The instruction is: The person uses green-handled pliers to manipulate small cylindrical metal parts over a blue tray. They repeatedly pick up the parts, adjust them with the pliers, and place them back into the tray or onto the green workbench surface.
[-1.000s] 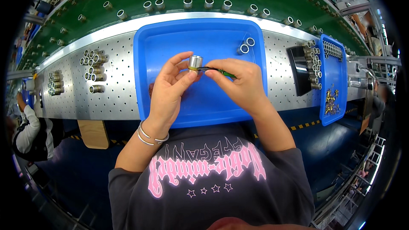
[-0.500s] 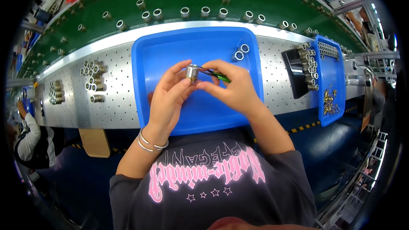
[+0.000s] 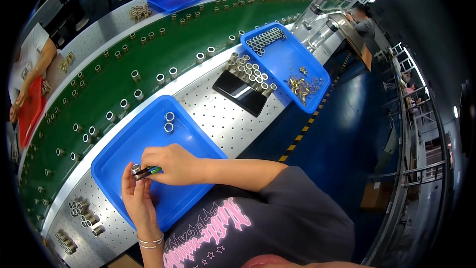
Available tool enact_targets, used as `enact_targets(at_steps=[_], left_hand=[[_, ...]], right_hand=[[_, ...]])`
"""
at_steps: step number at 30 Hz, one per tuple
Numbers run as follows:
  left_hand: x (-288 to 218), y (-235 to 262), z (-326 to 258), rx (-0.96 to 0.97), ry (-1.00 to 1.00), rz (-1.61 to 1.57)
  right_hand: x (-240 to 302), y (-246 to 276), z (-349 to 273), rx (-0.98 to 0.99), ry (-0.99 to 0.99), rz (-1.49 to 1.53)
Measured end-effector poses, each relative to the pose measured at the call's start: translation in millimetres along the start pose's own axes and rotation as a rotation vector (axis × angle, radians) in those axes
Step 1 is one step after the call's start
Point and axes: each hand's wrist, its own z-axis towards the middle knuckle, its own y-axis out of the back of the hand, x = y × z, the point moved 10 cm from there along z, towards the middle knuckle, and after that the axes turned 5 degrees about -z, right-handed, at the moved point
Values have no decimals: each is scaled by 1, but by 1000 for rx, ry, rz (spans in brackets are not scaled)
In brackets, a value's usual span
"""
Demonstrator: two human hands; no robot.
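My left hand (image 3: 137, 199) holds a small silver metal cylinder (image 3: 135, 169) upright between its fingertips, over a blue plastic tray (image 3: 193, 139). My right hand (image 3: 171, 164) grips a slim green-handled tool (image 3: 148, 171) whose dark tip touches the cylinder. Two metal rings (image 3: 169, 122) lie at the far end of the same tray. Bracelets circle my left wrist.
A green conveyor belt (image 3: 148, 49) carrying several metal cylinders runs behind the perforated steel bench. A second blue tray (image 3: 292, 59) to the right holds silver cylinders and brass parts, with a black phone (image 3: 240, 93) beside it. Loose cylinders (image 3: 84, 213) lie at the left. Other people work across the belt.
The camera view has swung to the right and tilted, so the bench now runs diagonally. Both hands stay together over the tray, still on the cylinder and the tool.
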Motion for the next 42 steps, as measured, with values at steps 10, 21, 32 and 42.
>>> enact_targets(at_steps=[10, 21, 32, 42], left_hand=[[1, -6, -4, 19, 2, -28], [15, 8, -1, -57, 138, -108], [10, -4, -1, 29, 148, -111], [5, -9, -1, 107, 70, 31]], right_hand=[[3, 8, -4, -85, 14, 74], [-14, 4, -1, -70, -61, 185], [-18, -3, 3, -21, -50, 245], [-14, -6, 2, -1, -48, 212]])
